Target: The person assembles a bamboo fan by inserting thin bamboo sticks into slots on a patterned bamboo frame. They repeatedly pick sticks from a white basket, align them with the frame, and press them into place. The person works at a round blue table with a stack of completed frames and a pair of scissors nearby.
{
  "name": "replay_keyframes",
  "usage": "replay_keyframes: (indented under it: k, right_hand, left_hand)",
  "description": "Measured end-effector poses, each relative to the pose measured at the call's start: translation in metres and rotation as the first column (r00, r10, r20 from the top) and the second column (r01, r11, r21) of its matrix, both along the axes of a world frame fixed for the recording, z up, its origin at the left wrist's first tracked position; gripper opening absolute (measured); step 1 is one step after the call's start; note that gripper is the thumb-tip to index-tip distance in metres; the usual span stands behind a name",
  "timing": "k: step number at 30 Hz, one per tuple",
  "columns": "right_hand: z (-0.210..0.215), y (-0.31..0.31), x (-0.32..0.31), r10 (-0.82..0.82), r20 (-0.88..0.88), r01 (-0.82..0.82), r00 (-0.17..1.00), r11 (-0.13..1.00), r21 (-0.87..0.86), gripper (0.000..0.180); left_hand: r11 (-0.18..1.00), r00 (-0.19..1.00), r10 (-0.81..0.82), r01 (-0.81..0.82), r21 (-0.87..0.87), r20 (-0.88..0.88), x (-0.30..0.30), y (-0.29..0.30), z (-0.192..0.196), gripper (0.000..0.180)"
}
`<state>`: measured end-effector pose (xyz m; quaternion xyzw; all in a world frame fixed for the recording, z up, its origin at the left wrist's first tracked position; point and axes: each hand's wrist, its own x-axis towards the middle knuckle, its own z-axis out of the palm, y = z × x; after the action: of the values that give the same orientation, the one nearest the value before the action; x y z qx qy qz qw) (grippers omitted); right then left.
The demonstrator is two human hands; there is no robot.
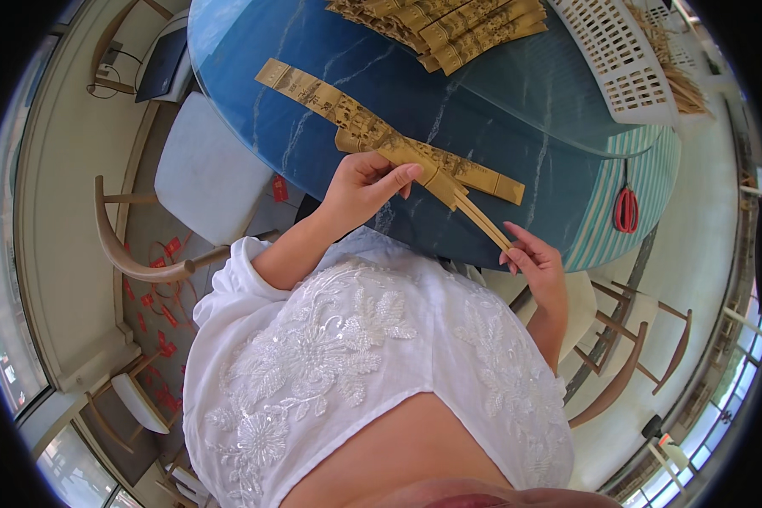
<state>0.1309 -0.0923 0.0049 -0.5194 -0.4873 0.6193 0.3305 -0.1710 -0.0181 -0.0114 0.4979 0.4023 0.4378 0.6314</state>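
Bamboo strips (398,152), a fanned bundle on the blue table (533,102), run long from far left to near right, the left hand (366,188) pinching them where they cross and the right hand (533,262) closed on their loose near-right ends.

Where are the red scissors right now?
In the head view, the red scissors lie on the striped cloth at the table's right edge, right of the right hand.
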Motion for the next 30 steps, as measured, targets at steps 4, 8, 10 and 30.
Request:
replay_keyframes:
  k: [4,8,10,30]
  right_hand:
    - [-0.002,0.003,-0.017,-0.021,-0.061,0.018,0.998,0.999,-0.042,0.038]
    - [0.001,0.012,-0.043,0.006,-0.098,-0.007,0.995,1.0,-0.012,0.039]
    - [0.002,0.015,-0.047,0.026,-0.104,-0.026,0.994,1.0,0.0,0.039]
    - [-0.001,-0.006,-0.034,0.061,-0.18,-0.097,0.982,0.974,-0.203,0.032]
  left_hand:
    - [0.988,0.988,-0.152,0.152,-0.014,-0.02,0.008,-0.006,0.0,0.022]
    - [0.986,0.985,-0.17,0.169,-0.009,-0.03,0.023,-0.017,-0.011,0.021]
    - [0.989,0.988,-0.143,0.144,0.013,-0.054,0.021,-0.017,-0.012,0.023]
    - [0.944,0.948,-0.315,0.308,-0.12,-0.038,0.002,-0.01,0.003,0.027]
